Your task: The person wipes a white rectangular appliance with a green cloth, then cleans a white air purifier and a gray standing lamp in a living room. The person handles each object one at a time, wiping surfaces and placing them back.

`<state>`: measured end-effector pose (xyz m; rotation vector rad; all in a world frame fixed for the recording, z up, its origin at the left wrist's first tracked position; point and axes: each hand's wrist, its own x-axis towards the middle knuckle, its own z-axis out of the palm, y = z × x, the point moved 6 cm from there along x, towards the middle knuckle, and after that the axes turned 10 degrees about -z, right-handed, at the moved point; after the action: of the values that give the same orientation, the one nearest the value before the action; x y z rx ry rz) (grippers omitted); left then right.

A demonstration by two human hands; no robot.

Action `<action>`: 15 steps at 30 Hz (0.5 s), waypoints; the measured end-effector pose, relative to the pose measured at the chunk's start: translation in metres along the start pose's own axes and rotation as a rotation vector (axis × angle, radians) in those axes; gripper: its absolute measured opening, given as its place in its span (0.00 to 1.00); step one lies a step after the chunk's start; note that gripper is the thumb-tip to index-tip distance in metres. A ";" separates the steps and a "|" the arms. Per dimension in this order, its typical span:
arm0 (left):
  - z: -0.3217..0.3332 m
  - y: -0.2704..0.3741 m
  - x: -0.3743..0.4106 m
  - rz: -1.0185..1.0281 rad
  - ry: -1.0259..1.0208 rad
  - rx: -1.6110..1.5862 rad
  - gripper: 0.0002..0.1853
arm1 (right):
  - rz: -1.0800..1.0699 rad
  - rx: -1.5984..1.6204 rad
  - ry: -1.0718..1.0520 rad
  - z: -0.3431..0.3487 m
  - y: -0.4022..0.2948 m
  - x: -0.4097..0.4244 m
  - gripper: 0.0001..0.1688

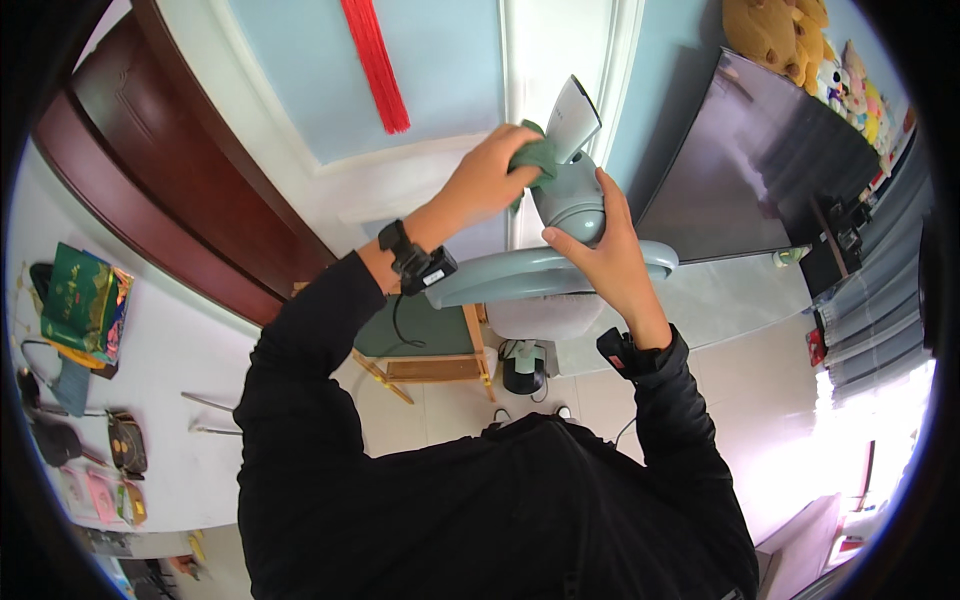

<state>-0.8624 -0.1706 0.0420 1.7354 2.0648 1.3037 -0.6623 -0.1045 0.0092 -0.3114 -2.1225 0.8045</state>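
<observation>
My left hand [491, 172] holds a bunched green cloth [536, 159] against the upper side of a rounded grey plastic housing [568, 196]. On the other side of that housing my right hand [611, 251] rests with its fingers spread around it, thumb at the domed end. A white flat panel with a dark edge [574, 118] rises from the housing. Below it lies a curved grey-blue plastic ring or handle [517, 266], partly hidden by my right hand. A pale padded seat or cushion-like part [545, 316] shows beneath the ring.
A large dark television [757, 157] stands on a light cabinet [720, 292] at the right, plush toys [765, 37] behind it. A wood-framed green-topped stand [420, 330] and a small black-and-green device [523, 369] are below. Bags, including a green one [79, 300], lie at the left.
</observation>
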 end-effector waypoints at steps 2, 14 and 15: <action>0.003 0.011 -0.009 0.110 -0.013 0.083 0.21 | -0.053 -0.062 0.046 -0.001 0.002 -0.003 0.55; -0.010 0.019 -0.016 0.124 -0.028 0.319 0.24 | -0.015 -0.033 0.064 0.005 -0.004 -0.008 0.49; -0.012 0.015 -0.012 0.093 -0.027 0.327 0.25 | 0.001 -0.001 0.059 0.005 -0.003 -0.008 0.49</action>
<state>-0.8550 -0.1874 0.0550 1.9857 2.3125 1.0002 -0.6612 -0.1129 0.0044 -0.3329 -2.0682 0.7860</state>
